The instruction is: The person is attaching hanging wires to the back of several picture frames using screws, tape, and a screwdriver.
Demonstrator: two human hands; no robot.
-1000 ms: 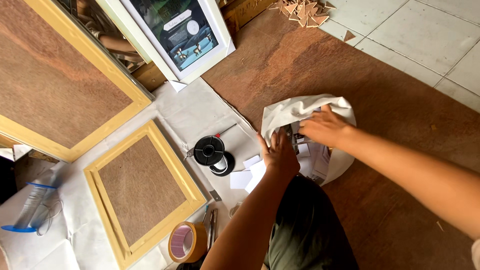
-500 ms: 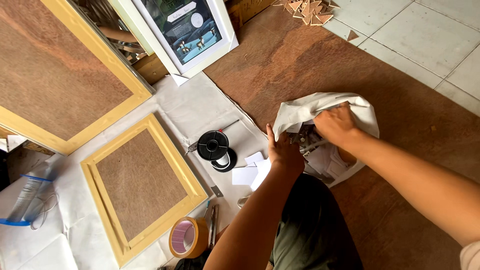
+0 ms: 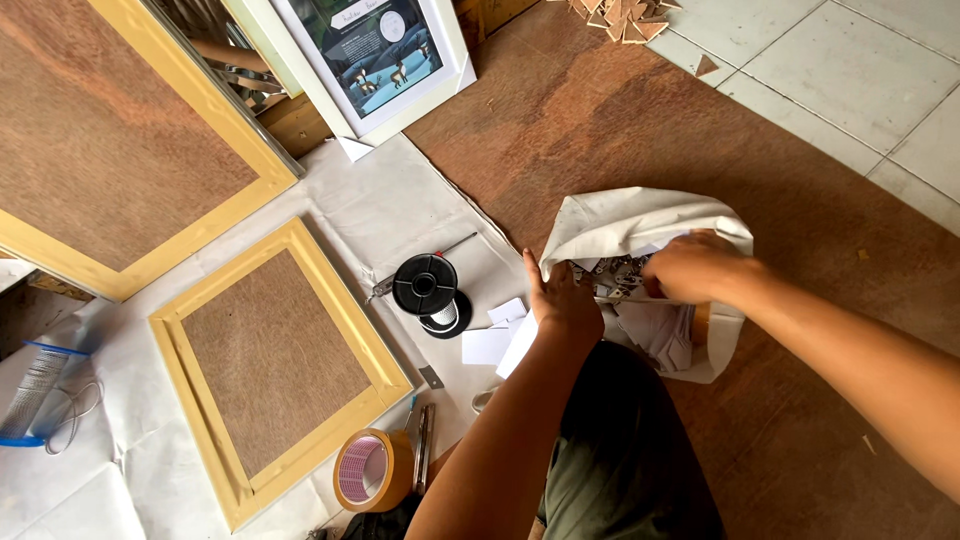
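Brown floor board carries your crumpled white bag (image 3: 640, 225) of small metal parts; left hand (image 3: 562, 300) grips its rim, right hand (image 3: 692, 266) closes inside; clear floor lies right

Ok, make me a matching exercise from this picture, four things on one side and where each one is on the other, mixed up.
Things:
1. black spool
2. tape roll
3. right hand
4. white-framed picture

Places:
A. top, leaning upright
B. inside the white bag
C. white sheet, beside paper scraps
D. bottom, by the small wooden frame

Pairs: 1-C, 2-D, 3-B, 4-A
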